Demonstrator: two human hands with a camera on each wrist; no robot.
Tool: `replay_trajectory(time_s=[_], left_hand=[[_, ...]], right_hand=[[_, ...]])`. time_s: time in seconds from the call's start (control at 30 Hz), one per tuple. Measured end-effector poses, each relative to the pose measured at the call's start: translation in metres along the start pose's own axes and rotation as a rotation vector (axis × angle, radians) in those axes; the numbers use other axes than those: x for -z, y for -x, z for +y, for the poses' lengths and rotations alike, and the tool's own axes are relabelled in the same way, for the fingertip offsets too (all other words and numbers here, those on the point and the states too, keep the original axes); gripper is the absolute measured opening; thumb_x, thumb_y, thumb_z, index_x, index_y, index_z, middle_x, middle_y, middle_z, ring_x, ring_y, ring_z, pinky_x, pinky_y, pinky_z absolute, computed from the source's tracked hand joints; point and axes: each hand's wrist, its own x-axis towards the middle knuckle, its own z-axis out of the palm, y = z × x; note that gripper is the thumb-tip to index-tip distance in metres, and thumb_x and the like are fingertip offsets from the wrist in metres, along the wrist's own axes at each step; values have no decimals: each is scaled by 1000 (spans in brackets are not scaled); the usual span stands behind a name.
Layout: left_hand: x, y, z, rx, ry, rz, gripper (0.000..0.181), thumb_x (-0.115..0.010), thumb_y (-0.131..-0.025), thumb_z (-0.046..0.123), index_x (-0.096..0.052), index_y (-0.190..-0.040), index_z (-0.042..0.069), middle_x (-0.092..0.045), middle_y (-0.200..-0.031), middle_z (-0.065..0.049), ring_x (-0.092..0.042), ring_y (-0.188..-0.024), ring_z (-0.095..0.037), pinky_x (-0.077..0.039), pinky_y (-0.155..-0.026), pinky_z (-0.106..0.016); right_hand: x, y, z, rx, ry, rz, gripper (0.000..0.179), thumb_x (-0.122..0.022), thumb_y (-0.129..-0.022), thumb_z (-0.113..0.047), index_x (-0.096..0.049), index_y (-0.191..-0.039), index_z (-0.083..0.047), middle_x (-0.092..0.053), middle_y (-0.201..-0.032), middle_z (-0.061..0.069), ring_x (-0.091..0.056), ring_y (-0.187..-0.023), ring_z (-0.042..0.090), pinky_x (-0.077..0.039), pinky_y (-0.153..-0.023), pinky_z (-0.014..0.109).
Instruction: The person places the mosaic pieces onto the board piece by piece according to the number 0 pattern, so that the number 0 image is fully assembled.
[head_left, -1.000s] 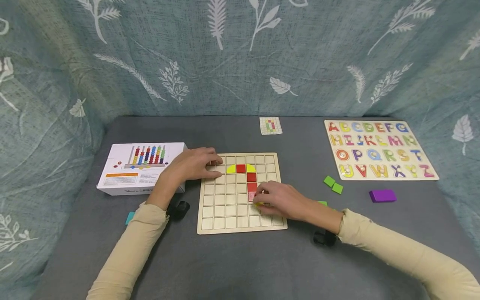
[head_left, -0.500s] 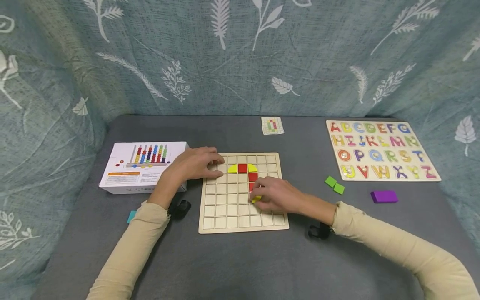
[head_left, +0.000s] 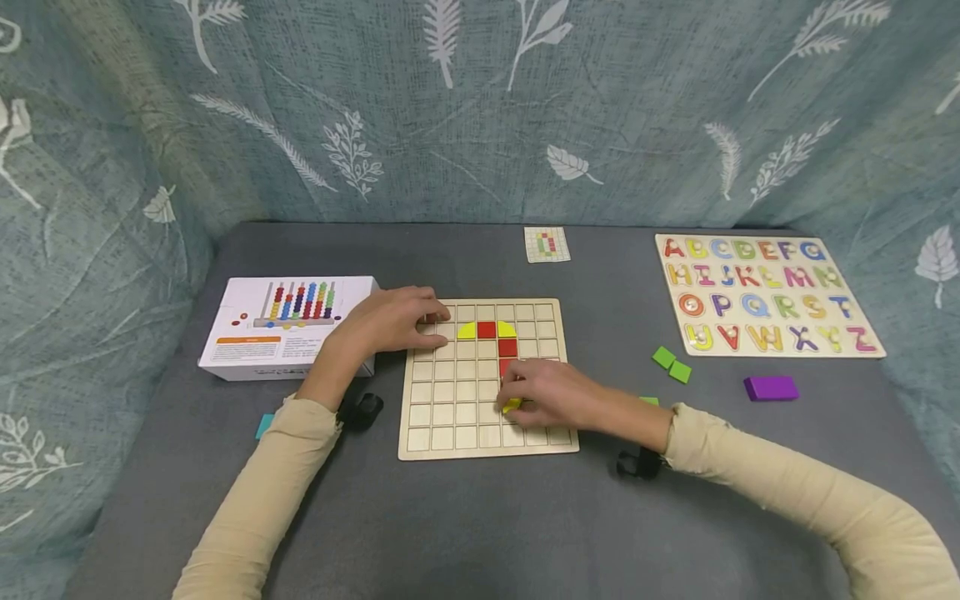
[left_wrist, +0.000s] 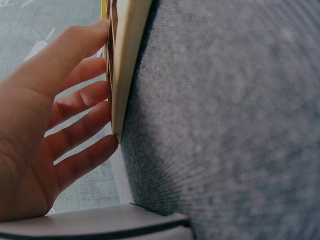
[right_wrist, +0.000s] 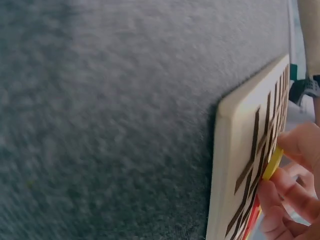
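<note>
A square wooden grid board (head_left: 442,412) lies at the middle of the table. My left hand (head_left: 390,321) rests its fingertips on the board's upper left edge, and in the left wrist view its spread fingers (left_wrist: 82,125) touch that edge. Low over the right part of the grid, my right hand (head_left: 555,393) pinches a small yellow piece (right_wrist: 273,162) between thumb and finger. Red square tiles (head_left: 507,347) run down a column toward this hand, which hides the lower ones. At the top, a red tile (head_left: 486,330) sits between two rounded yellow pieces (head_left: 467,332).
Left of the board is a white box (head_left: 285,329) with an abacus picture; a blue piece (head_left: 265,426) lies nearer. Behind is a pattern card (head_left: 547,245). To the right are green tiles (head_left: 663,357), a purple block (head_left: 772,388) and an alphabet board (head_left: 772,296).
My right hand has shifted slightly left with the yellow piece and now covers the lower red tile that showed earlier. My left hand stays at the board's edge.
</note>
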Motion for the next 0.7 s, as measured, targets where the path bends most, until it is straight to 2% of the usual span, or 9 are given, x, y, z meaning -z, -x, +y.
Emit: replay_trajectory(time_s=[0.17, 0.3, 0.47, 0.7], left_hand=[[0, 0, -1, -2, -4, -3, 34, -69, -87, 43, -70, -114, 22, -59, -95, 4, -52, -82, -11, -44, -67, -29], [-1, 0, -1, 2, -9, -9, 34, -69, -87, 44, -70, -114, 23, -59, -96, 4, -52, -82, -11, -44, -69, -29], [-1, 0, 0, 14, -1, -15, 34, -69, -87, 44, -70, -114, 23, -60, -97, 4, -53, -84, -11, -45, -70, -30], [0, -1, 1, 21, -6, -7, 35, -69, -87, 44, -70, -114, 22, -61, -97, 4, -54, -84, -11, -46, -71, -31]], right_hand=[[-5, 4, -4, 91, 121, 47, 10, -73, -85, -18, -74, -94, -22, -64, -93, -5, -59, -79, 10, -50, -68, 21], [-8, 9, -7, 125, 184, 69, 10, -73, -85, -19, -74, -94, -24, -64, -93, -6, -57, -76, 11, -48, -64, 21], [-8, 11, -8, 128, 203, 66, 10, -73, -86, -19, -74, -95, -23, -64, -94, -7, -58, -76, 11, -49, -65, 21], [-2, 11, -10, 93, 198, 11, 14, -70, -89, -18, -74, -102, -22, -68, -100, -7, -61, -83, 11, -52, -69, 22]])
